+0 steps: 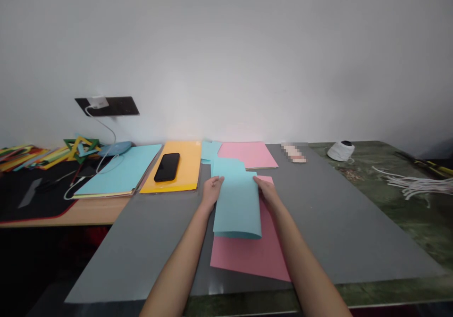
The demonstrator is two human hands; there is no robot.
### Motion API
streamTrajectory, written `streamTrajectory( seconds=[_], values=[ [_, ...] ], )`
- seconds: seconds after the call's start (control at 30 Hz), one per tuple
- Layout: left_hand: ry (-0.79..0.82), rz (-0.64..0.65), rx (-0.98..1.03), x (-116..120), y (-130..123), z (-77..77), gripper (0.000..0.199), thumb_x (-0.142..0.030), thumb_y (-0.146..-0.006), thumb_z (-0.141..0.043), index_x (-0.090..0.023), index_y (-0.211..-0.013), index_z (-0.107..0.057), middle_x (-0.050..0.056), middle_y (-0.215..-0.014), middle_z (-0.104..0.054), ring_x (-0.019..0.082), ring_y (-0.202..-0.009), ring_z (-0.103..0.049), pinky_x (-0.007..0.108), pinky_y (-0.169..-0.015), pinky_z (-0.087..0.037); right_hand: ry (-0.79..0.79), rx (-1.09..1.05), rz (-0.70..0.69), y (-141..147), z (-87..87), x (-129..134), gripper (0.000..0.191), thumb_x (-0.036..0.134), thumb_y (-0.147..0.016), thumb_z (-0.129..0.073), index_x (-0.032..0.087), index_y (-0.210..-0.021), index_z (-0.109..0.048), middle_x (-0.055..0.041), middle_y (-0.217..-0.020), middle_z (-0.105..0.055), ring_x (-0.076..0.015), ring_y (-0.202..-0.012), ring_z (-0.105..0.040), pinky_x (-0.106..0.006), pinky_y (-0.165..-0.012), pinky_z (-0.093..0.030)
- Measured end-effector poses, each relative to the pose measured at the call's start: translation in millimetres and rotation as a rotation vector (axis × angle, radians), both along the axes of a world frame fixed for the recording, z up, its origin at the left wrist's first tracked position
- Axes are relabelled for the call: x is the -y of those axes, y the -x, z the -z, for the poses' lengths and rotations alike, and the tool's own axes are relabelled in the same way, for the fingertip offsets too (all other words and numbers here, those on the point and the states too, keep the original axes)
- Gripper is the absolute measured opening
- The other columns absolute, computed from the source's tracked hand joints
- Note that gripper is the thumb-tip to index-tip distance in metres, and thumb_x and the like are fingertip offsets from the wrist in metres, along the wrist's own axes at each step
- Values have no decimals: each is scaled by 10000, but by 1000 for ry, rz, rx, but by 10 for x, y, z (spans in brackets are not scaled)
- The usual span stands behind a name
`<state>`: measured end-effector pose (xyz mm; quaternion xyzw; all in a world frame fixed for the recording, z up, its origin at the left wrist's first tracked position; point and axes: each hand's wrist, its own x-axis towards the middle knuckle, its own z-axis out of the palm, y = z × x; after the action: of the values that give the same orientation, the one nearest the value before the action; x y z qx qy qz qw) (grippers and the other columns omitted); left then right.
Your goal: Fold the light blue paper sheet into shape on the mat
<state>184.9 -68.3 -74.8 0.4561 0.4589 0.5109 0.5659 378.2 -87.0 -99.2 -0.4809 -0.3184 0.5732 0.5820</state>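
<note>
A light blue sheet of paper (pixel 237 204) is bent over on itself, its curved fold facing me. My left hand (pixel 212 189) grips its left edge, and my right hand (pixel 266 190) pinches its upper right corner between thumb and fingers. Under it lies a pink sheet (pixel 251 258), partly covered by the blue paper. Just beyond my hands is another piece of light blue paper (pixel 228 165), overlapping a pink stack (pixel 253 153) near the wall.
A black phone (pixel 167 167) rests on a yellow paper pack (pixel 191 166). Farther left are a blue paper stack (pixel 120 173) and a white charging cable (pixel 113 137). At the right lie a white thread spool (pixel 340 152) and white cords (pixel 417 184). A grey mat (pixel 318 232) covers the table.
</note>
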Motion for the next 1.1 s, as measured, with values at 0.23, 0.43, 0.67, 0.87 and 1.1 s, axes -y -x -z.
streamTrajectory(
  seconds=[0.23,0.43,0.67,0.87,1.1],
  values=[
    [-1,-75,-4,-32,5,35,385,-426,-578,-644,-108,-795,-633,15,-535,-618,126,-483,-527,217,-467,-393,-30,26,-108,-19,45,-16,339,484,-569,-640,152,-632,-619,-28,-558,-613,-150,-528,-524,-264,-523,-403],
    [-4,-128,-18,-42,-3,59,409,-447,-560,-646,-108,-788,-634,14,-537,-614,126,-478,-521,216,-461,-384,-47,75,-110,6,29,1,377,512,-550,-637,144,-632,-625,-28,-571,-625,-159,-544,-536,-261,-518,-400],
    [-2,36,-102,-8,53,8,402,-477,-551,-639,-105,-704,-636,20,-559,-622,147,-527,-540,222,-493,-392,-79,120,9,-17,35,0,354,510,-556,-629,158,-569,-602,0,-509,-590,-121,-453,-473,-234,-448,-351],
    [2,83,-102,4,70,19,378,-475,-567,-633,-114,-676,-635,34,-618,-649,151,-533,-548,229,-488,-402,-47,53,14,-41,36,-15,370,511,-566,-629,146,-630,-627,-28,-557,-621,-151,-514,-524,-266,-513,-406],
    [-39,71,-47,17,45,-18,358,-470,-614,-601,-119,-670,-644,36,-587,-643,151,-538,-546,227,-487,-403,-27,91,-72,-67,39,8,356,489,-553,-651,137,-597,-623,-26,-548,-620,-136,-486,-518,-246,-482,-381]
  ],
)
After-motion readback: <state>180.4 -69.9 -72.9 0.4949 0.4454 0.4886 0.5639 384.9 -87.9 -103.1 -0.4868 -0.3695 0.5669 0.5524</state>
